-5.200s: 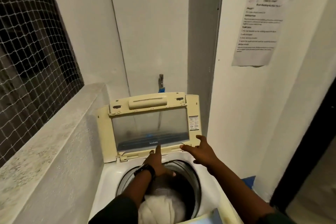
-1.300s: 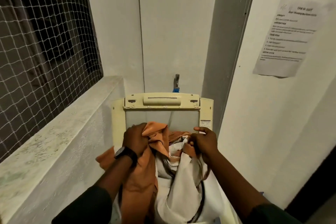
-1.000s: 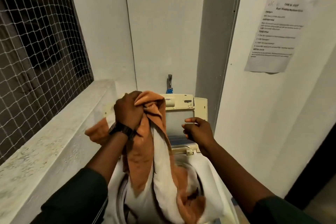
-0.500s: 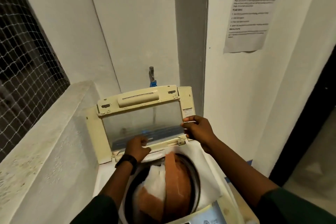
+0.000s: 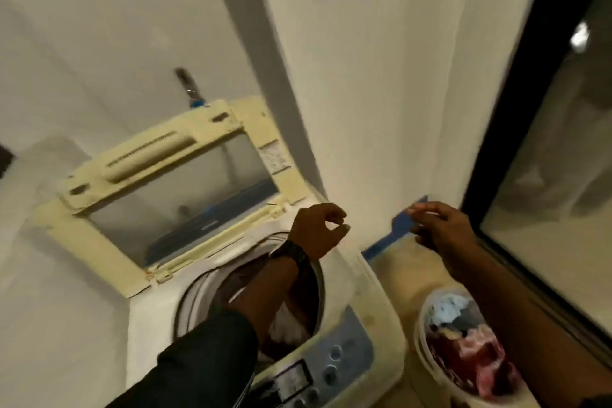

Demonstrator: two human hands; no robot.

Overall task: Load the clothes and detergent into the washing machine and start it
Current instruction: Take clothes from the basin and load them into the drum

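The top-loading washing machine [image 5: 361, 295] stands at the lower middle with its yellowed lid [image 5: 172, 195] propped upright. White and dark clothes [image 5: 284, 328] lie in the drum, partly hidden by my left forearm. My left hand [image 5: 318, 228] hovers over the drum's right rim, fingers curled and apart, holding nothing. My right hand [image 5: 440, 225] is stretched out past the machine's right side, above the floor, fingers loose and empty. A white laundry basket [image 5: 427, 351] with blue, red and pink clothes sits on the floor to the right of the machine. The picture is motion-blurred.
The control panel [image 5: 318, 371] with buttons and a small display runs along the machine's front edge. A tap [image 5: 188, 86] sticks out of the wall behind the lid. A dark-framed glass door [image 5: 536, 142] stands on the right. Blue tape [image 5: 397, 228] marks the floor by the wall.
Both hands have let go of the lid and swung to the right. The view has turned right and down, bringing the laundry basket and the control panel into sight. Orange and white clothes stay in the drum.
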